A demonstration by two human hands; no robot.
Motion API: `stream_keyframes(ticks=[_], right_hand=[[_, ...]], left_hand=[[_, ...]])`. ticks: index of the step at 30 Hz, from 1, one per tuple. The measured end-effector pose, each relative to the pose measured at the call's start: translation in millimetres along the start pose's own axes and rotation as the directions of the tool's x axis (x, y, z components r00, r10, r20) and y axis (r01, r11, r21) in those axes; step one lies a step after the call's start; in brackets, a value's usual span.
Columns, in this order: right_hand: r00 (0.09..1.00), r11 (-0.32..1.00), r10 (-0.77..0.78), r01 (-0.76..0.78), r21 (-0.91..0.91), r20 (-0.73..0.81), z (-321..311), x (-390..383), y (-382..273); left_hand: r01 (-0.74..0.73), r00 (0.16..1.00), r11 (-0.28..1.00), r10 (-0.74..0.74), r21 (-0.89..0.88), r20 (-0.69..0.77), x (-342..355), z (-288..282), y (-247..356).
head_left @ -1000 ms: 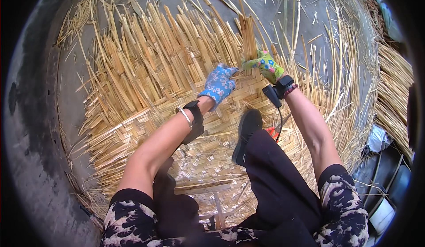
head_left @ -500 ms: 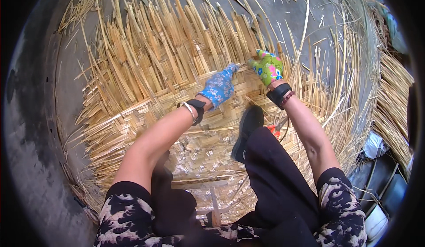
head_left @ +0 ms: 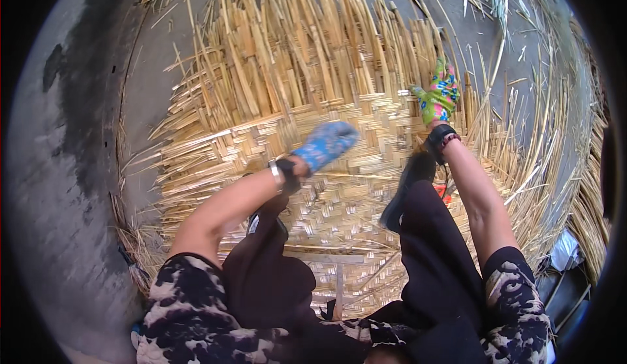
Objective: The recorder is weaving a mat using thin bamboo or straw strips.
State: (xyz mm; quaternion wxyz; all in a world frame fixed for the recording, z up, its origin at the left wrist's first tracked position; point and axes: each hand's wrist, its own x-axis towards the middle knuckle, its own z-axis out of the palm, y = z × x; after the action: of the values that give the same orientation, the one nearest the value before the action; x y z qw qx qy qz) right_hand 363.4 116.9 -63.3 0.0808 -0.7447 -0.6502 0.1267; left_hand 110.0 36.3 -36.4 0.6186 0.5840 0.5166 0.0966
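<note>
Shifted leftward and nearer since the earlier frame, the left hand (head_left: 326,144) is above the woven mat (head_left: 336,217) spread on the floor (head_left: 62,188), its fingers too blurred to tell. Farther right, the right hand (head_left: 438,97) is open-fingered beside unwoven strips (head_left: 366,54).
</note>
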Motion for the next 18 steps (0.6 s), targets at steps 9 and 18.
stream_keyframes(ticks=[9,18], right_hand=[[0.897,0.710,-0.407,0.191,0.678,0.174,69,-41,-142],[0.923,0.923,-0.261,0.155,0.351,0.281,85,-7,-154]], left_hand=[[0.046,0.791,0.993,0.032,0.113,-0.611,-41,-71,-48],[-0.086,0.811,0.995,0.102,0.055,-0.576,2,-97,-41]])
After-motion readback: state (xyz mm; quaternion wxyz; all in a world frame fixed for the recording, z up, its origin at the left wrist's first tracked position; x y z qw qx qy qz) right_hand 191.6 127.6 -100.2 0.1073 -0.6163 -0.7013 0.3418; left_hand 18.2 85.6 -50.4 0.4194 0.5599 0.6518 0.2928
